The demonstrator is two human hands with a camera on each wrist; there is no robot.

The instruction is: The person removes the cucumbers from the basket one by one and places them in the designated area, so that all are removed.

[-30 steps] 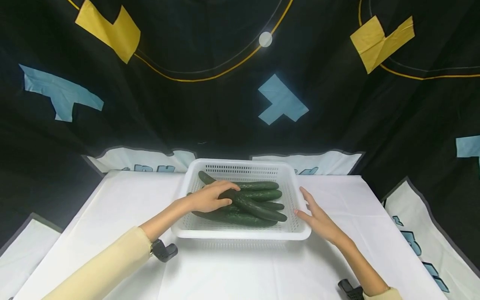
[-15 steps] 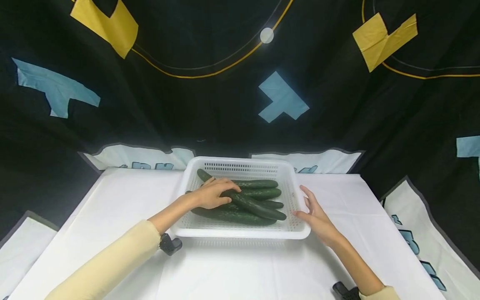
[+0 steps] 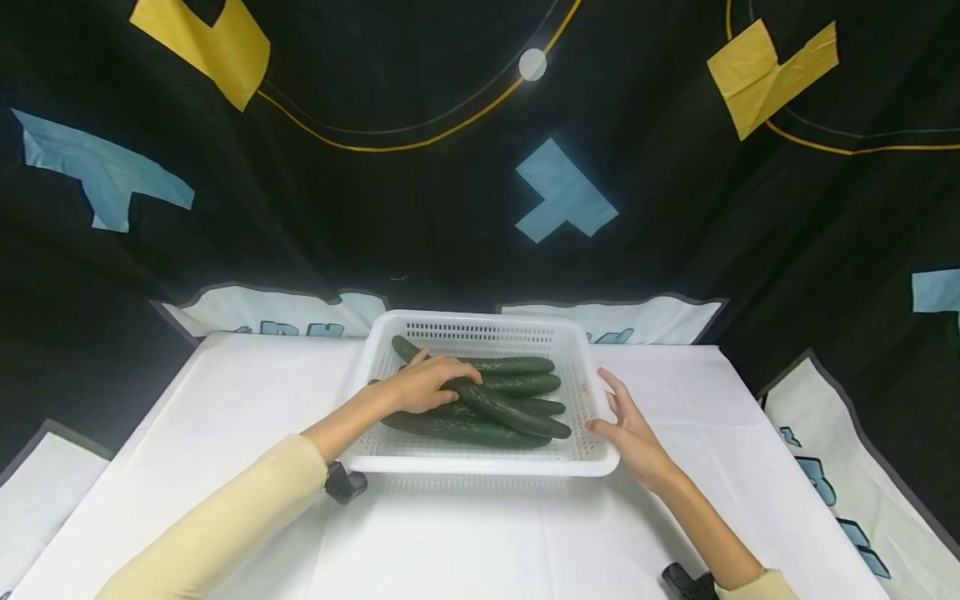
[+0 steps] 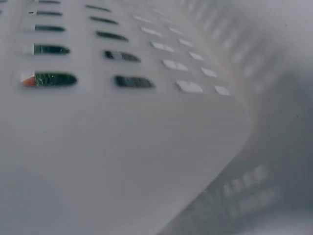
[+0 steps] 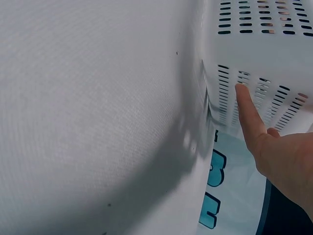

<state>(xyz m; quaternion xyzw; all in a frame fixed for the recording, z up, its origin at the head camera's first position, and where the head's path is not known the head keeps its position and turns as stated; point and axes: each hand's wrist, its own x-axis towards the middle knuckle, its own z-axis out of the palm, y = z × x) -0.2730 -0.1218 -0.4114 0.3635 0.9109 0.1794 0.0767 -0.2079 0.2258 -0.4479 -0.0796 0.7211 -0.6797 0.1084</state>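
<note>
Fingers (image 3: 463, 369) of left hand (image 3: 423, 386) pinch a cucumber (image 3: 521, 416), right hand (image 3: 633, 435) spread at the basket (image 3: 480, 465).

Shows dark green with faint pale flecks on cucumbers (image 3: 465, 429), white slotted pattern on basket (image 3: 480, 464), white on table (image 3: 442, 542). Has black backdrop (image 3: 435, 233) with yellow patches (image 3: 753, 83), light-blue patches (image 3: 566, 190), white dot (image 3: 532, 64). Includes cream sleeves (image 3: 217, 508), black wrist devices (image 3: 345, 483), dark-outlined blue letters (image 3: 813, 477).

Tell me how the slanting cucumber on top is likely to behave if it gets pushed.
The slanting cucumber is probably stiff, as it shows no sag across the cucumbers beneath. It may roll or slide, being rounded and propped on that pile. The white basket has raised walls that would likely keep it in.
</note>
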